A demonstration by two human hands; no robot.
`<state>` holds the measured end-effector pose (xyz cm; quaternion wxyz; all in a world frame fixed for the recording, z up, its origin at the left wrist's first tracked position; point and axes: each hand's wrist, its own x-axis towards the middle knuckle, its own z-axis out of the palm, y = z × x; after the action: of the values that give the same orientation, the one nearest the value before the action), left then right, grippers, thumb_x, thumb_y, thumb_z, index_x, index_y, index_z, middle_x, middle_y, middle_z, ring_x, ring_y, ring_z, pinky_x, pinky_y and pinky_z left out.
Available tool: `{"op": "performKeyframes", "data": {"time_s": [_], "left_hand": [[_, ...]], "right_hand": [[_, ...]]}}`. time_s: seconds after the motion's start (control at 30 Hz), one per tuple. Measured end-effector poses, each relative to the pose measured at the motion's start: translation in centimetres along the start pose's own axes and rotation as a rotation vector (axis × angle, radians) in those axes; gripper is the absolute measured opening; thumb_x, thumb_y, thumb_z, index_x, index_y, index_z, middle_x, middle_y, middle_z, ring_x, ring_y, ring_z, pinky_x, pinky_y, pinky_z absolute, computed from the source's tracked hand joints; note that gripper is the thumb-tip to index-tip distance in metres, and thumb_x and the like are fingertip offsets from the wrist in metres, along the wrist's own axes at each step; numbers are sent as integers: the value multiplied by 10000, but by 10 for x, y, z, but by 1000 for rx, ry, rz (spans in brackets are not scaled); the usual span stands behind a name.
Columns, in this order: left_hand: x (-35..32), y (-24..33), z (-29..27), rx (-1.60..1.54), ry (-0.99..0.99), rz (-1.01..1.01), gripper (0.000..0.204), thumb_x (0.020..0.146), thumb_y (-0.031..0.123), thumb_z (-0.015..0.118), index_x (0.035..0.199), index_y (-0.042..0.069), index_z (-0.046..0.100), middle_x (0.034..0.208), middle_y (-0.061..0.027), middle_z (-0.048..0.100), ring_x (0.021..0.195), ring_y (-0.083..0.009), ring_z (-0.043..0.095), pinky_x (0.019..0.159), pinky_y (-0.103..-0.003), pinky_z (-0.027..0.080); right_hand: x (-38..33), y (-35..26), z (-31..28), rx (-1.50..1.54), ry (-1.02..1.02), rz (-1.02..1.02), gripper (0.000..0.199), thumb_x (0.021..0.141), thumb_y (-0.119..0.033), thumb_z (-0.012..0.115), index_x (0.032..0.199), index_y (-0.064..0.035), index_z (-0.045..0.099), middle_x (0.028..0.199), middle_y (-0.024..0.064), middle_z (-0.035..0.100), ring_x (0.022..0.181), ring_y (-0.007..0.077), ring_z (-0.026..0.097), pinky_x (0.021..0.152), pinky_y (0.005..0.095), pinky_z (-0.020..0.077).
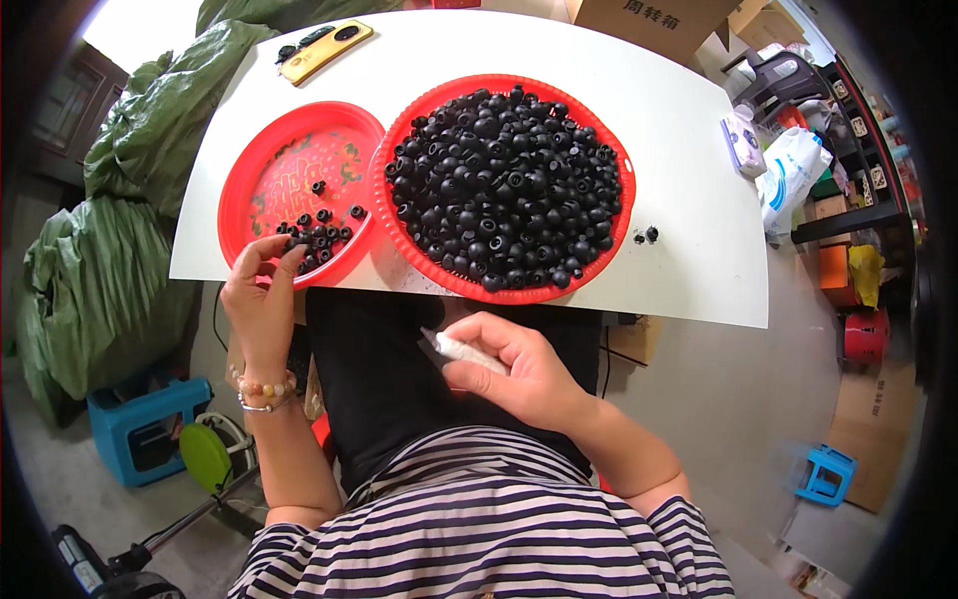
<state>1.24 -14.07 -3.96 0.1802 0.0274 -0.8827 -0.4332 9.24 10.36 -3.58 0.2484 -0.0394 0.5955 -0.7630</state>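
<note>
Two red trays sit on the white table (689, 180), touching at their rims: the big tray (621, 160) on the right is heaped with small black round pieces (504, 185), and the smaller tray (239, 180) on the left holds only a handful of the same pieces (317, 235) near its front edge. A yellow phone (324, 50) lies at the far side of the table, and two loose black pieces (647, 236) lie just beside the big tray. The left hand (261, 304) reaches over the near rim of the smaller tray, thumb and forefinger closed together on one black piece at the edge of that handful. The right hand (519, 369) rests below the table edge, fingers curled round a thin white stick (464, 347). My reading is that pieces are being picked from the small tray one at a time; the next move would call for bringing piece and stick together, lined up carefully, since both are small
</note>
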Motion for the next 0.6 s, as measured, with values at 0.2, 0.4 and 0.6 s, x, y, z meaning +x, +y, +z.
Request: {"op": "performKeyframes", "data": {"time_s": [0.2, 0.4, 0.6], "left_hand": [[-1, 31, 19, 23, 42, 141, 178, 720, 51, 659, 897, 29, 646, 815, -55, 595, 646, -92, 515, 567, -220, 408], [-21, 84, 63, -78, -233, 706, 224, 613, 14, 675, 828, 69, 650, 816, -59, 577, 744, -220, 521, 668, -326, 412], [-39, 114, 97, -52, -374, 767, 280, 585, 85, 697, 860, 103, 646, 961, -34, 535, 890, -229, 458, 772, -335, 391]], "right_hand": [[-4, -8, -2, -253, -222, -40, 248, 780, -121, 645, 994, -39, 550, 785, -13, 550, 698, 39, 473, 641, 190, 389], [-21, -26, -4, -333, -266, -127, 287, 765, -216, 656, 997, -75, 565, 810, 82, 608, 703, 186, 597, 644, 276, 448], [-39, -39, -19, -349, -232, -151, 273, 750, -175, 663, 983, -67, 569, 789, 89, 618, 684, 201, 604, 638, 277, 453]]}}
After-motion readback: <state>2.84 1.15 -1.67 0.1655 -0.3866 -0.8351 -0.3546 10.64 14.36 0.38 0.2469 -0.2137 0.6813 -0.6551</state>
